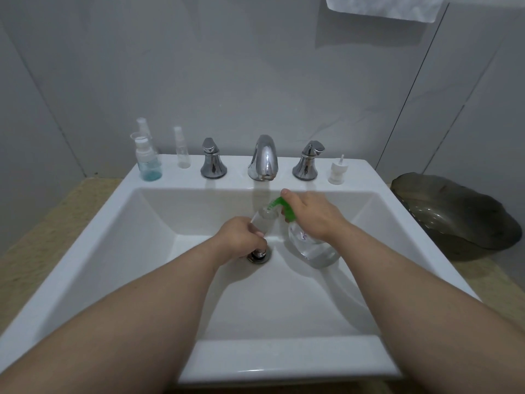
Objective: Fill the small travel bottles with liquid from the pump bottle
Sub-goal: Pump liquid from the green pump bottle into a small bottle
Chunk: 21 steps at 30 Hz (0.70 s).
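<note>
A white sink (284, 356) is set into a speckled beige desk (34, 237). At the far left of the sink's back ledge stands a small bottle with blue liquid (149, 166) in its bottom and its pump top on, with another little clear bottle (143, 125) behind it. Just to the right is an empty spray bottle (182, 152). They seem parked upright there, out of the way, either finished or waiting their turn. Along the ledge come a chrome tap handle (213, 162), the spout (264, 157) and a second handle (308, 162). Below them, over the basin, the left hand (241, 237) curls its fingers round a clear travel bottle (262, 220), tilting it so the open mouth meets the nozzle. The right hand (312, 214) wraps the neck of the pump bottle (312, 247), which is clear with clear liquid inside and leans toward the small bottle. Its index finger lies on top of the green pump head (279, 206), placed to press. Working over the basin looks deliberate, since any spill would run to the drain (258, 255). Further right on the ledge stands a white spray top (338, 170), probably unscrewed from the bottle being filled. At the far right a dark glass bowl (454, 217) sits on the desk, and a white towel (383, 7) hangs above.
</note>
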Each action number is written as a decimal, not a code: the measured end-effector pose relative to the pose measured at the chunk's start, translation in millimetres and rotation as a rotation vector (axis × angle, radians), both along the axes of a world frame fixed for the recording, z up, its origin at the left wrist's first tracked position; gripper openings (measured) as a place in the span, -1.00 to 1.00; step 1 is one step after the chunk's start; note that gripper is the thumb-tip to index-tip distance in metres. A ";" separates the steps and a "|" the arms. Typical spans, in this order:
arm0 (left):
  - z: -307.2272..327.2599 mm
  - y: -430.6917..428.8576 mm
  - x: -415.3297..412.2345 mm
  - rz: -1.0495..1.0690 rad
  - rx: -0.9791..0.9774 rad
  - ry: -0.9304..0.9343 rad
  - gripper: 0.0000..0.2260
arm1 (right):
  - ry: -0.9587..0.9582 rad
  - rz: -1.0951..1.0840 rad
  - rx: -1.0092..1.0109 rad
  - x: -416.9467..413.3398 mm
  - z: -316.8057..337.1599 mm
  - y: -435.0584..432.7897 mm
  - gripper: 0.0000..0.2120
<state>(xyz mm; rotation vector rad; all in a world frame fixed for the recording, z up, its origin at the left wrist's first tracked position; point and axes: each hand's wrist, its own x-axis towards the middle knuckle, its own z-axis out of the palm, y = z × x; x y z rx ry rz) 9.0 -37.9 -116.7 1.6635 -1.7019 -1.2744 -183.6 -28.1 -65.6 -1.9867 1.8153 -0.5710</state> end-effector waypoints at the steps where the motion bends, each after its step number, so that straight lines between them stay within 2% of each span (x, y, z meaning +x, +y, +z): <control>1: -0.2 -0.4 0.4 0.002 -0.001 -0.003 -0.75 | -0.020 0.014 -0.004 -0.3 0.7 0.9 -0.48; 4: -2.1 -1.7 1.5 0.001 -0.006 -0.015 -0.76 | -0.088 0.032 -0.022 -2.5 1.4 1.2 -0.69; 7: -4.6 -3.1 1.7 -0.005 -0.012 -0.027 -0.81 | -0.187 -0.011 -0.006 -7.4 2.1 1.9 -0.70; 13: -5.5 -3.8 1.0 -0.031 -0.026 -0.033 -0.84 | -0.224 -0.021 -0.054 -12.6 0.2 11.5 -0.84; 15: -4.4 -3.1 1.8 -0.028 -0.023 -0.025 -0.83 | -0.170 -0.011 -0.117 -12.5 -1.8 15.8 -0.74; 18: -4.1 -2.6 0.8 -0.031 -0.022 0.004 -0.79 | -0.053 0.090 -0.145 -17.3 -8.4 24.7 -0.36; 21: -2.8 -2.2 0.2 -0.039 -0.024 0.020 -0.75 | 0.240 0.226 -0.196 -16.3 -18.3 30.0 -0.04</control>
